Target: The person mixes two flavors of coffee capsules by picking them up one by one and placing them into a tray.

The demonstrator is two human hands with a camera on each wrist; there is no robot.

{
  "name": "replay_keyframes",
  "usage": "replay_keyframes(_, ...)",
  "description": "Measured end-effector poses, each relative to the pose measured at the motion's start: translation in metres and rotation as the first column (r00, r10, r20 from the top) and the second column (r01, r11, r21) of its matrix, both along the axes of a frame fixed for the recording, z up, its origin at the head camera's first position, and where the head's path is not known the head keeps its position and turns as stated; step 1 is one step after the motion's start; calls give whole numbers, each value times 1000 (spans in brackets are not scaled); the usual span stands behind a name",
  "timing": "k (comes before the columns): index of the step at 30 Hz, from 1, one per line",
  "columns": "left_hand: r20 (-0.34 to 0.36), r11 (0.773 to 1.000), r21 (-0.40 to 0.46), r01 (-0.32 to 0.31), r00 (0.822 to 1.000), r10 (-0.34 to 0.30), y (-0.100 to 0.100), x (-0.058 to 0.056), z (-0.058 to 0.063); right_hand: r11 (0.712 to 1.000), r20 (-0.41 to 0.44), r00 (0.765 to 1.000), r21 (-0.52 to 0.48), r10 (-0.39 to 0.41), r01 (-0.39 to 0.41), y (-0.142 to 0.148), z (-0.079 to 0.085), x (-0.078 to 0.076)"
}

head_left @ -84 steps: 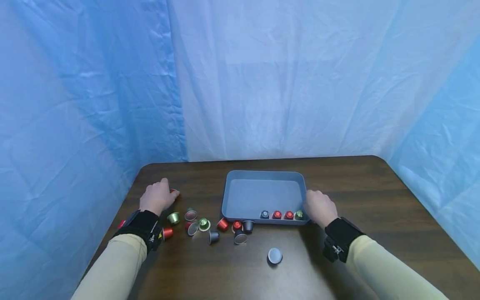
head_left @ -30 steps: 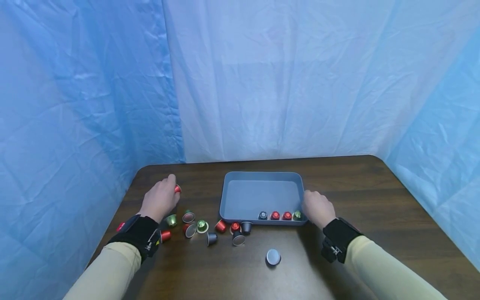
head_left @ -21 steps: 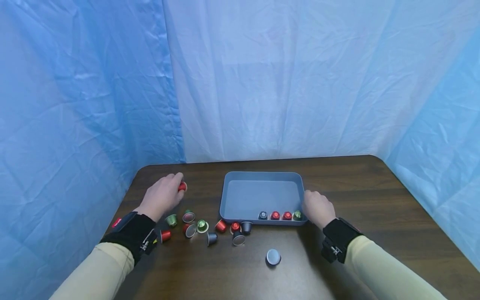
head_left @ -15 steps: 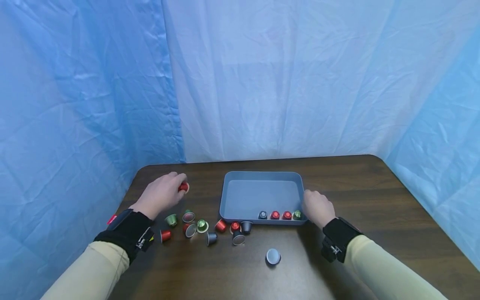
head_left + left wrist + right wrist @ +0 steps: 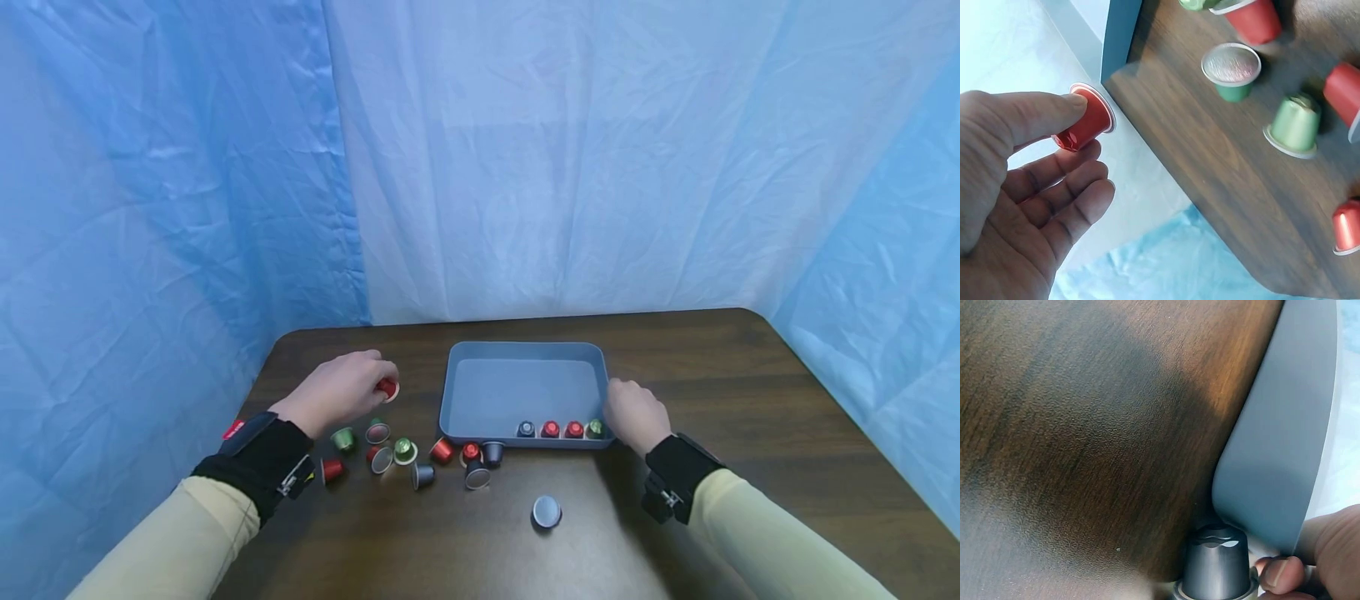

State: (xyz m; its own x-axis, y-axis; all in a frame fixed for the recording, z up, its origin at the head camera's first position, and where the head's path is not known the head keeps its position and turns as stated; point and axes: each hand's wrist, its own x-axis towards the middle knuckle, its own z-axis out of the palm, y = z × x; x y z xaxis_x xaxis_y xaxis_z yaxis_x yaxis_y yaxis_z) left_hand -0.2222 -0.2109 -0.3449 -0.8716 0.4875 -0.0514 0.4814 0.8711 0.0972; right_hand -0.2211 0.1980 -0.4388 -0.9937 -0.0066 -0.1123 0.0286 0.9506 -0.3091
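Observation:
My left hand (image 5: 341, 390) pinches a red coffee capsule (image 5: 1085, 123) between thumb and fingers, above the table's left side. The capsule's silver rim faces away from the palm. My right hand (image 5: 637, 417) is at the right wall of the blue-grey tray (image 5: 525, 367), near its front corner. In the right wrist view, a dark coffee capsule (image 5: 1216, 565) lies just outside that corner, its rim close to my fingertip (image 5: 1282, 575). The head view hides it. Most right fingers are out of sight; I cannot tell whether they grip the tray or that capsule.
Inside the tray's front edge stand a dark capsule (image 5: 526, 429), two red capsules (image 5: 551, 429) and a green capsule (image 5: 596, 429) in a row. Several mixed capsules lie left of and before the tray, including an upturned green one (image 5: 1232, 72). A pale-lidded capsule (image 5: 547, 512) sits nearer me.
My left hand has picked the red capsule up from the table's far left and carried it rightward, toward the tray. My right hand stays at the tray's right side.

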Motion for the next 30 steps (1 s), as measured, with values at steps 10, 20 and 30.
replay_keyframes(10,21,996,1,89,996,-89,42,-5,-8,1000,12,1000,-14,0,0,-1,0,1)
replay_keyframes(20,37,985,-26,171,985,-169,91,-5,-16,1000,8,1000,-21,-6,6,-5,0,2)
replay_keyframes(30,80,978,-28,208,975,-205,116,-8,-34,1000,10,1000,-20,-5,6,-4,0,1)
